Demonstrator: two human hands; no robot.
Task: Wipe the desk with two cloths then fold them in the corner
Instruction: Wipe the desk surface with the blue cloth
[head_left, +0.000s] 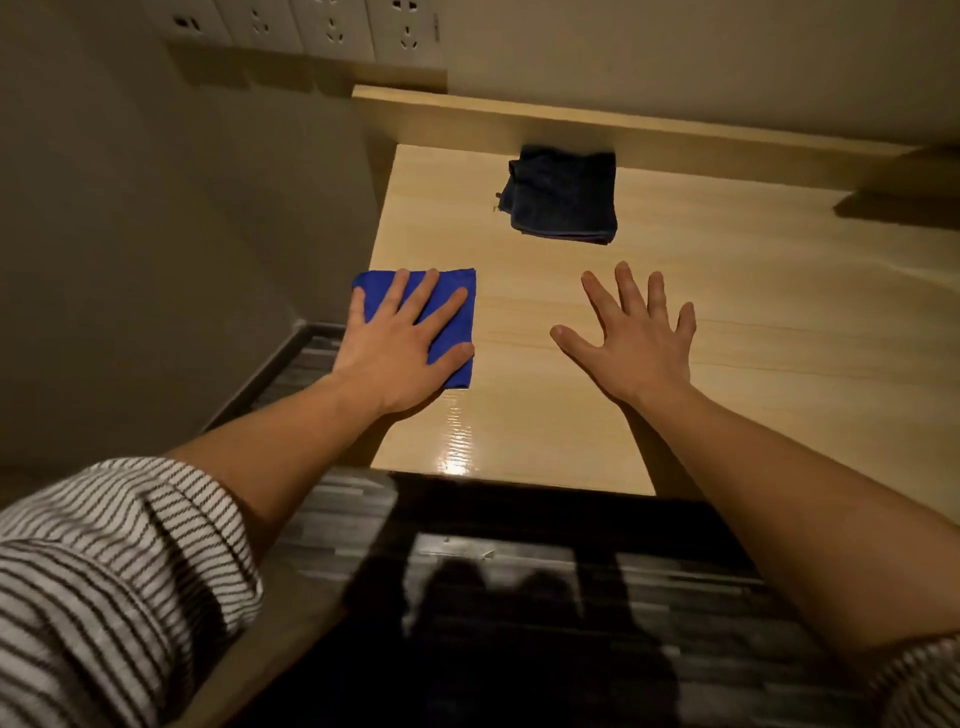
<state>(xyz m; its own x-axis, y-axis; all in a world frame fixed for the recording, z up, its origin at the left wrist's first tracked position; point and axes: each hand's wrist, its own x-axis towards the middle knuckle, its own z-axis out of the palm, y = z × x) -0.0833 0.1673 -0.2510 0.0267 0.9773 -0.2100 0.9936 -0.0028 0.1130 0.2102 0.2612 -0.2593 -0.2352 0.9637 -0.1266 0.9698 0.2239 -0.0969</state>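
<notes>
A folded bright blue cloth (457, 291) lies at the left edge of the light wooden desk (727, 322). My left hand (400, 348) rests flat on top of it, fingers spread, covering its near left part. A folded dark navy cloth (563, 197) lies farther back, against the desk's raised back board. My right hand (634, 332) hovers flat over bare wood to the right of the blue cloth, fingers apart and holding nothing.
A raised back board (519, 124) runs along the desk's far side under a wall with a row of power sockets (311, 26). A wall stands close on the left. Dark striped flooring (519, 597) shows below the desk's near edge.
</notes>
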